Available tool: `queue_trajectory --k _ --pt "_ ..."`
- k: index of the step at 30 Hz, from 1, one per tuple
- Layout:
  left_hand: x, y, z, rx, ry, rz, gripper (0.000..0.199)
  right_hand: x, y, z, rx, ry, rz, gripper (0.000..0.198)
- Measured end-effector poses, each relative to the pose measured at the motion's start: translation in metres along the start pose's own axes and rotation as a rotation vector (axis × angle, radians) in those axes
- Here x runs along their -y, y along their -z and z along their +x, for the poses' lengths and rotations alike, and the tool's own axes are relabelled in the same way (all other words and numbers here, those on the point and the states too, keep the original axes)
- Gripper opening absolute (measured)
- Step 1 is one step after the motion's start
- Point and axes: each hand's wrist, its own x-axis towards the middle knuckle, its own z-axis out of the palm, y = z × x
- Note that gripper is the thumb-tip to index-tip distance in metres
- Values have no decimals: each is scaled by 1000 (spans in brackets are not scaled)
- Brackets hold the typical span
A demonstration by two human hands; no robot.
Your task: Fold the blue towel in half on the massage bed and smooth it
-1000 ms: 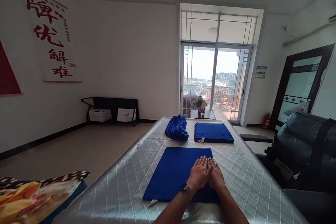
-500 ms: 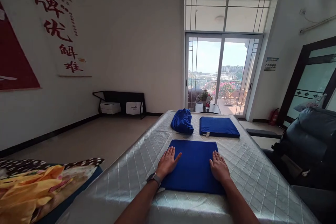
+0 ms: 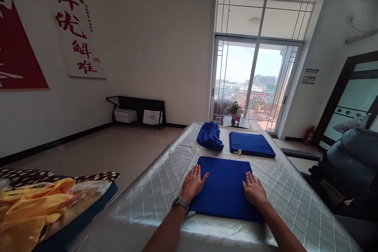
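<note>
A flat blue rectangle of fabric (image 3: 226, 189), which looks like a folded cloth or thin cushion, lies in front of me on a quilted silver-grey mattress (image 3: 153, 193). My left hand (image 3: 194, 183) rests flat along its left edge, fingers stretched forward and thumb out to the side. On the right edge lies my right hand (image 3: 254, 189), palm down with the fingers extended. Neither hand grips anything. Beyond it are a crumpled blue cloth (image 3: 210, 136) and, to the right, a neat blue folded stack (image 3: 252, 143) with a small white tag.
Patterned bedding (image 3: 44, 208) with yellow cloth sits at the lower left. A dark padded chair (image 3: 351, 165) stands close on the right. Past the mattress are a small table (image 3: 236, 122) with a plant and a bottle, and a sliding glass door (image 3: 256, 82). A black bench (image 3: 138, 106) stands by the wall.
The whole view has shifted and tilted slightly, so the mattress and blue fabric appear a little further right. Both hands stay flat at the same edges of the fabric.
</note>
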Motion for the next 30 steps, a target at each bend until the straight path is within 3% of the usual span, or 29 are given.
queue_trajectory --k 10,21,30 --pt "-3 10 -3 7 0 27 88 5 34 57 -40 -4 39 63" --pt "-1 8 0 28 0 34 87 -13 -11 89 -53 6 123 71" --pt "8 2 7 56 -17 6 83 -12 -8 86 -73 11 152 72"
